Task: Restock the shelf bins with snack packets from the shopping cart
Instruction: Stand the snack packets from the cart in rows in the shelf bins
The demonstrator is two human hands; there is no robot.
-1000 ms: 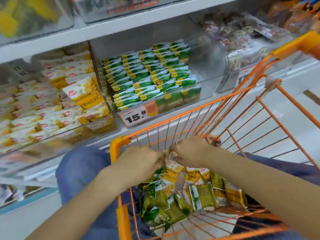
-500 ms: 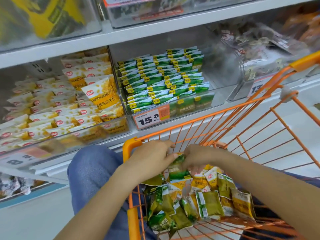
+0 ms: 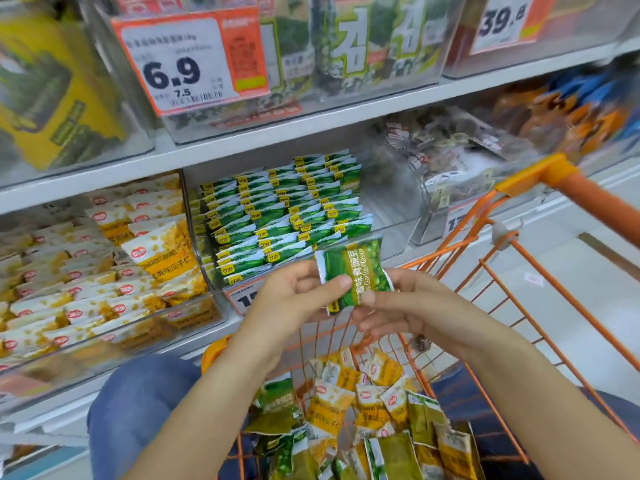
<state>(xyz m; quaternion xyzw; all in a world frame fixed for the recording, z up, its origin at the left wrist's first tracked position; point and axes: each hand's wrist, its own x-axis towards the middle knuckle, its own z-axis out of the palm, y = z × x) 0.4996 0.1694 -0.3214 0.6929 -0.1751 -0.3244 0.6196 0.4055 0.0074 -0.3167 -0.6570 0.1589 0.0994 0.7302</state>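
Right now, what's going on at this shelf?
A person is restocking. Both hands hold one green packet up in front of the bin of green packets: the left hand pinches its left side, the right hand its lower right. It is not yet in the bin. More green and yellow packets lie in the orange cart below.

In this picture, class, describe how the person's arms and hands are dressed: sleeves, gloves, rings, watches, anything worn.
Both forearms are bare up to the frame's edge, with no sleeve showing. The left hand and the right hand wear no gloves. No watch or bracelet shows at either wrist, and no ring can be made out in this view. Blue denim covers the knees below.
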